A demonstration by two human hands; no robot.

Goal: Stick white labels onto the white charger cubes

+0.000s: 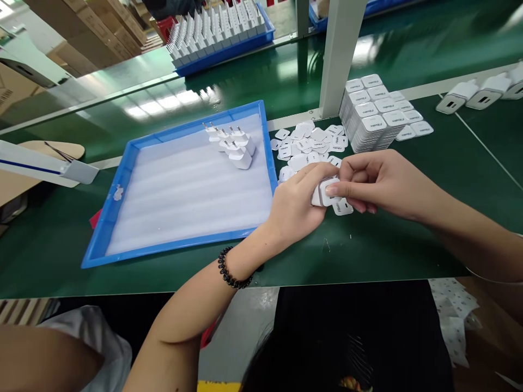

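Observation:
My left hand [296, 209] grips a small white charger plug [326, 193] just right of the blue tray [175, 247]. My right hand [378, 179] is closed against the same plug, its fingertips pressing on the plug's face. Another white piece [342, 207] lies on the green mat right under my right fingers. Loose white stickers [308, 146] are scattered just beyond my hands. Several finished white plugs [235, 144] stand at the far right corner of the tray's white foam liner.
Stacks of white stickers [373, 111] stand beside a white post [341, 54]. More chargers [476, 95] lie at the far right. A blue tray full of plugs [218, 32] sits at the back. Cardboard boxes [93, 27] stand far left.

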